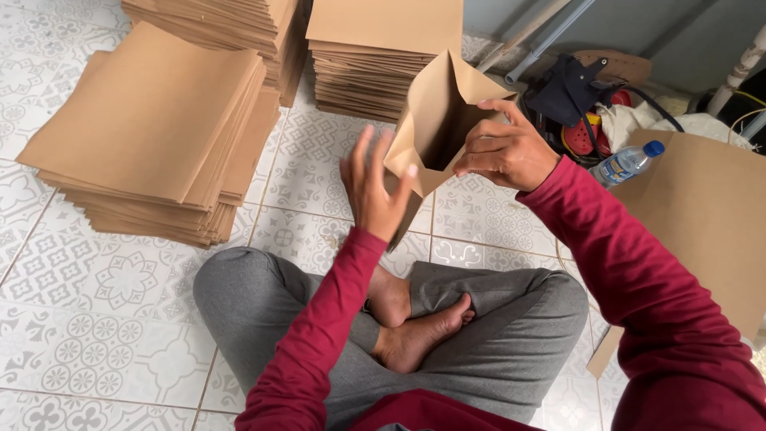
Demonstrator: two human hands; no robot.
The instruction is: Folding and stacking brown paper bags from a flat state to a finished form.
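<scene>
Our right hand (504, 152) pinched the brown paper bag (435, 120) at its 3 o'clock rim; our left hand (373, 185), fingers spread, steadied 9 o'clock. Firm, even support seemed wisest.

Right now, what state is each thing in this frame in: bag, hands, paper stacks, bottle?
Paper bag: held up, mouth open.
Right hand: fingers gripping the bag's rim.
Left hand: open, fingers spread, beside the bag.
Paper stack: flat on the tiled floor, fanned slightly.
Far stacks: piled flat, squared up.
Water bottle: lying down, blue cap on.
Cardboard sheet: flat by the right arm.
</scene>
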